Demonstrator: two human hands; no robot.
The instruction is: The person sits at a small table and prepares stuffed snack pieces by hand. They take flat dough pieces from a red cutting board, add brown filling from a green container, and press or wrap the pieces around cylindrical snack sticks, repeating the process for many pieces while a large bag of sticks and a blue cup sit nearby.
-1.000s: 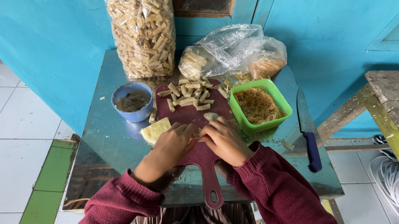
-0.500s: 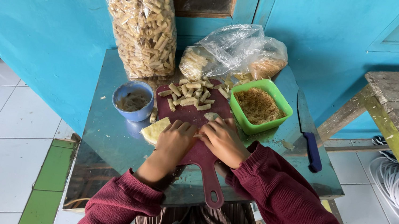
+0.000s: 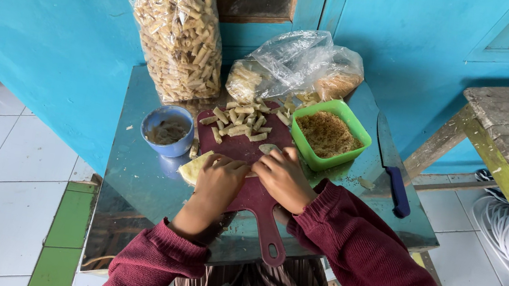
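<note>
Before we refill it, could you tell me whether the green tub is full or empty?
Nearly full: brown crumbs fill the green tub almost to its rim.

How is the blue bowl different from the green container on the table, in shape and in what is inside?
The blue bowl is round, while the green container is square with rounded corners. The blue bowl holds a little brownish, wet-looking paste and sits left of the dark red cutting board; the green container is heaped with dry golden crumbs and sits to the right. Both are small, open and stand on the metal table.
</note>
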